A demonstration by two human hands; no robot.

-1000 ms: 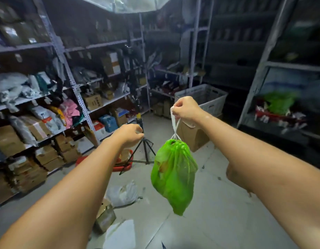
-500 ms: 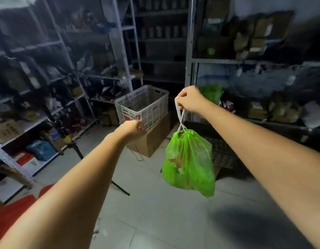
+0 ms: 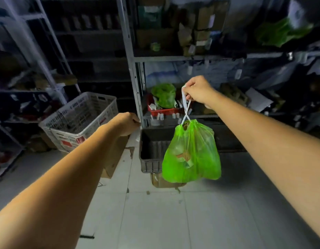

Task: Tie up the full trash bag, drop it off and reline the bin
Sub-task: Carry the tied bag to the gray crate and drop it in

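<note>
Nearest is bare pale floor (image 3: 173, 216), with both forearms reaching out over it. The left grip (image 3: 127, 124) is curled together, knuckles up, with nothing seen in it; it holds the same idle reach as a second ago. The right grip (image 3: 197, 90) stays clamped on the white drawstring (image 3: 186, 108), and the green trash bag (image 3: 191, 155) hangs from it in the air, mouth cinched, well clear of the floor.

What has changed is the heading. Over the last second the view has swung to the right: the tripod and the stocked left-hand shelves have gone, and the white basket (image 3: 78, 121) on its cardboard box (image 3: 114, 159) has slid from straight ahead to the left edge. A black crate (image 3: 150, 150), not seen a second ago, now sits on the floor at the foot of the shelf rack (image 3: 135, 83), directly behind the bag. The bag's bottom has also swung toward the right.

Judging from this, tying is finished and the carry is in hand; the crate looks a likely drop-off spot, though nothing confirms it. Farther back, at the left end of the low shelf, a red tray (image 3: 164, 110) holds a bundle of green bags (image 3: 163, 95), which could serve for relining. The bin itself is not in view
</note>
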